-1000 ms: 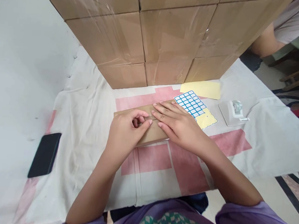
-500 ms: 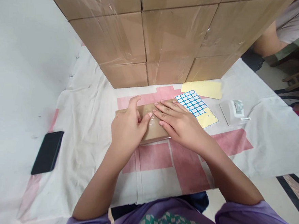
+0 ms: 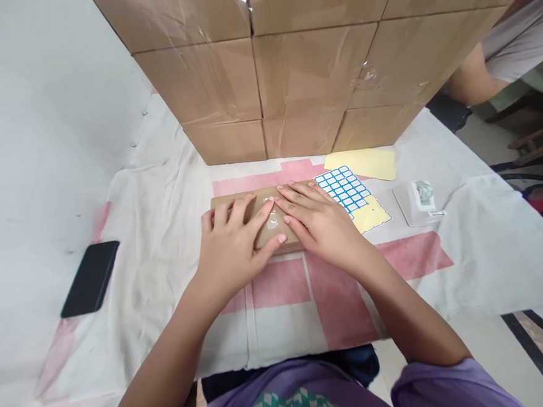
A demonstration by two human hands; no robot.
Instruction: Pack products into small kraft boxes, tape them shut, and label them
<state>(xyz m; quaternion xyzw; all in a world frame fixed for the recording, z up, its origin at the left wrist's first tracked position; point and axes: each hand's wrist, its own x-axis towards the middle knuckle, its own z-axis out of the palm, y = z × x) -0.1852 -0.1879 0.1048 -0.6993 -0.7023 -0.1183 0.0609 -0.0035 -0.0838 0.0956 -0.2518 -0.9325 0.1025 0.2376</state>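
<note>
A flat brown cardboard box (image 3: 260,235) lies on the cloth-covered table, with a short piece of clear tape (image 3: 273,218) across its top. My left hand (image 3: 232,238) rests on the box's left part, fingers spread, the index fingertip at the upper end of the tape. Over the right part lies my right hand (image 3: 321,222), its fingers stretched flat and their tips close to the tape. Partly behind the right hand, a sheet of blue-bordered labels (image 3: 344,187) touches the box's far right corner.
Stacked cartons (image 3: 309,70) wrapped in clear film rise behind the box. To the right are a yellow sheet (image 3: 362,163) and a white tape dispenser (image 3: 418,202). A black phone (image 3: 90,279) lies at left by the wall. Another person's arm (image 3: 476,75) shows at upper right.
My left hand has opened from a bent-finger pose with its thumb at the tape to fingers spread on the box. My right hand stays flat. The view has shifted slightly.
</note>
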